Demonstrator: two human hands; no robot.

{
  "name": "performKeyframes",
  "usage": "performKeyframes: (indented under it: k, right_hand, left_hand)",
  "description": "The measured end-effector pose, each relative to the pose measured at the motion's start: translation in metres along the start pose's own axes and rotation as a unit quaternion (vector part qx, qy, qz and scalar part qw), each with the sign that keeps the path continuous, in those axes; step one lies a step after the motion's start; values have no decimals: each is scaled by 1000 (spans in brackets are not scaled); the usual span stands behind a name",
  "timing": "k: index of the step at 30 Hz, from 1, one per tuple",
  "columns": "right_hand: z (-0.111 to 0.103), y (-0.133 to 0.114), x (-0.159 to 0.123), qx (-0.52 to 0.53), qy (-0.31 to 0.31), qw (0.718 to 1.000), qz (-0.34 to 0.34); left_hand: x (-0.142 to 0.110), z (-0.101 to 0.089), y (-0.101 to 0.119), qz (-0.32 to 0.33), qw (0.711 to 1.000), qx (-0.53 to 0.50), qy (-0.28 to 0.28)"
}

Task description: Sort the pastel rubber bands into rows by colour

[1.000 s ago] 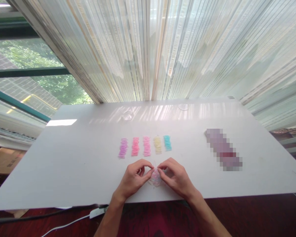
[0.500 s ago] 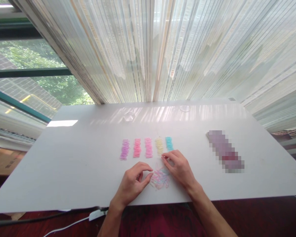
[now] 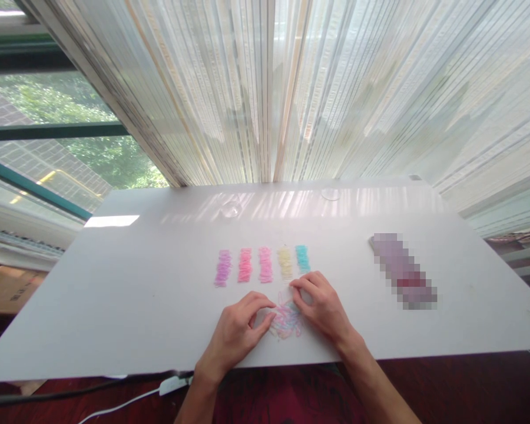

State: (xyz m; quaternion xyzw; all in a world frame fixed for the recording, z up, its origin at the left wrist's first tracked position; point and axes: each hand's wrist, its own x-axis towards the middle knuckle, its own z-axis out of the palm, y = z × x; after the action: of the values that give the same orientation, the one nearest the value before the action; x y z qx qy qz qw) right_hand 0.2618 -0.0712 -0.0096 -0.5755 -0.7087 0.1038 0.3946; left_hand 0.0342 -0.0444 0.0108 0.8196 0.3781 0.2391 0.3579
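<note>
Small thin elastic bands lie in a loose mixed-colour pile (image 3: 286, 321) near the table's front edge. My left hand (image 3: 241, 324) is at the pile's left side, thumb and index finger apart with nothing visible between them. Beyond the pile, sorted bands form a purple row (image 3: 223, 268), a coral-pink row (image 3: 245, 265), a pink row (image 3: 265, 264), a yellow row (image 3: 285, 263) and a blue row (image 3: 302, 258). My right hand (image 3: 320, 303) has its index fingertip just below the yellow row's near end; the thumb is slightly apart from it.
All this lies on a white table (image 3: 115, 294). A blurred-out phone-like object (image 3: 401, 271) rests on the right. Two clear, roundish items, one on the left (image 3: 231, 208) and one on the right (image 3: 331, 194), are near the back edge. Striped curtains (image 3: 247, 88) hang behind.
My right thumb has moved down, away from the index fingertip, and a thin yellow band now shows at the yellow row's near end. My left hand has barely shifted.
</note>
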Motion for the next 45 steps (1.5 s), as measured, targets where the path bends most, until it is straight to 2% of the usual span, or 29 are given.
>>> performKeyframes:
  k: [8,25,45]
  right_hand:
    - [2,1,0,-25,-23,999,-3]
    - [3,2,-1,-17,-13,1000,-10]
    - [4,3,-1,-1,5,1000,2]
  left_hand:
    - [0,-1,2,1,1000,5,-7]
    - [0,0,3,-18,999,29,-35]
    - [4,0,8,-22,997,63,-35]
